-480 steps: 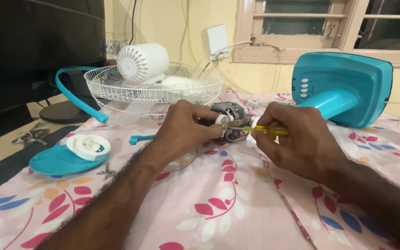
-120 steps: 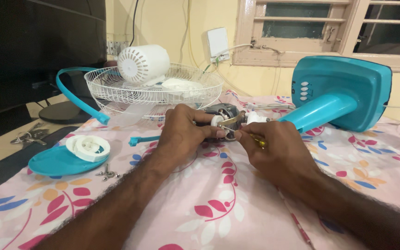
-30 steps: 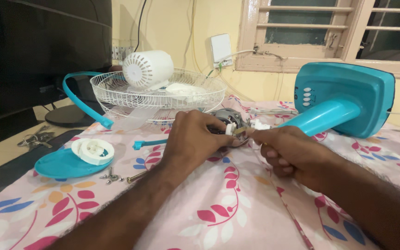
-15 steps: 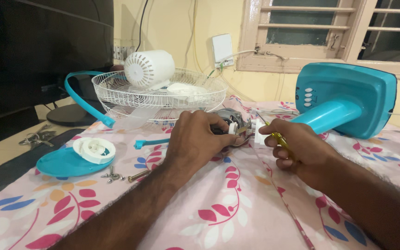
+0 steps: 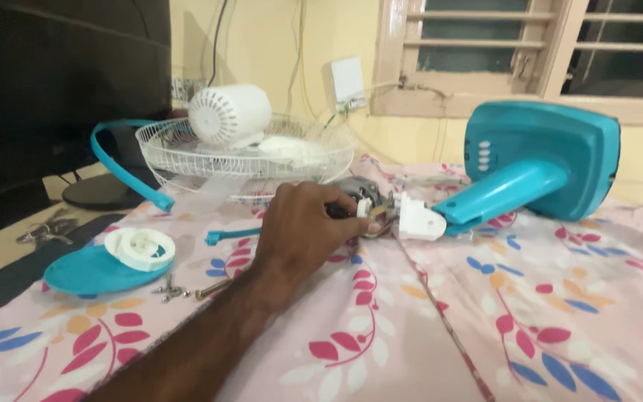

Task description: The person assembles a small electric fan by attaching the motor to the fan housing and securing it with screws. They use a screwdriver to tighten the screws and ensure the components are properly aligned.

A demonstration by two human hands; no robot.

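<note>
My left hand (image 5: 303, 227) grips the grey metal fan motor (image 5: 359, 195), which lies on the flowered pink sheet (image 5: 426, 327). The motor joins a white plastic neck piece (image 5: 417, 221) on the teal fan stand and base (image 5: 537, 160), which is tipped on its side to the right. My right hand is out of view, and the yellow-handled screwdriver it held is not visible either.
A white wire fan guard (image 5: 243, 152) with a white motor cover (image 5: 228, 113) and a blade sits behind. A teal rim strip (image 5: 124, 167) curves at left. A teal disc with a white cap (image 5: 106, 260), loose screws (image 5: 173, 286) and a small teal part (image 5: 228, 236) lie near.
My right hand, which held a yellow screwdriver at the motor, has drawn back to the right and left the frame. The left hand keeps its hold on the motor.
</note>
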